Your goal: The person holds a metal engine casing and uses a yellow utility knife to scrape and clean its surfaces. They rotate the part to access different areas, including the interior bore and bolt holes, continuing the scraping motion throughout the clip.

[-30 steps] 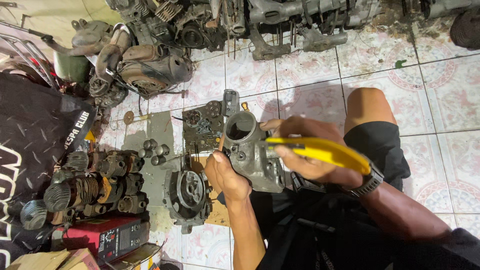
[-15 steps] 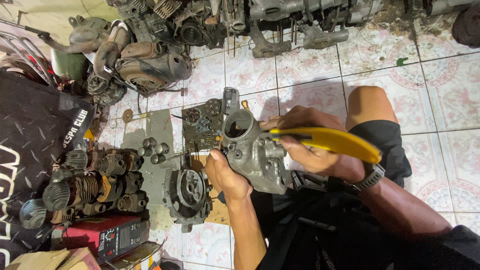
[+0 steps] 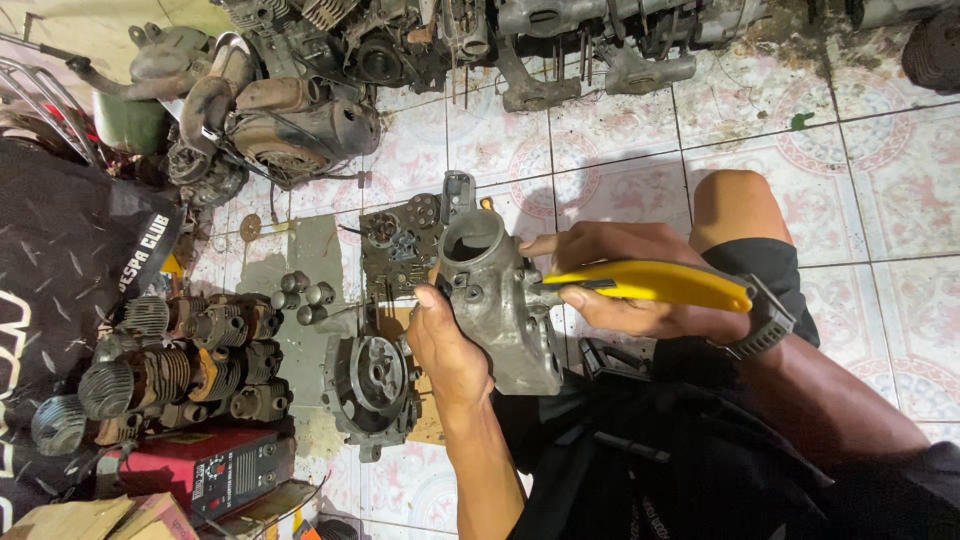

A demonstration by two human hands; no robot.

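The left hand (image 3: pixel 445 345) grips a grey cast-metal engine casing (image 3: pixel 500 300) from below, thumb pressed on its near face, holding it tilted up off the floor with its round bore facing away from the person. The right hand (image 3: pixel 625 275) is closed around a yellow-handled utility knife (image 3: pixel 655 283), whose blade tip meets the casing's side just beside the left thumb, apparently at a mating face. Judging by that contact, scraping or cleaning of the casing is in progress rather than finished: the metal looks dull and stained over most of what shows, and I cannot tell how much of the surface has been cleaned. A dark wristwatch (image 3: pixel 765 325) sits on the right wrist, and a bare knee (image 3: pixel 730 205) rises just beyond that hand. Directly past the left hand, on the tiled floor (image 3: pixel 900 170), lies a dark flat plate with gears and small fittings (image 3: pixel 400 250); below the left hand, close to the forearm, rests a round crankcase half (image 3: pixel 370 380) on a scrap of cardboard. Further out to the left of that hand are several small metal cylinders (image 3: pixel 305 295), then a cluster of finned cylinder parts (image 3: pixel 180 365) and a red boxed machine (image 3: pixel 205 465). Well beyond both hands, along the wall, stand whole engines and exhaust parts (image 3: pixel 290 110), none of them being handled.
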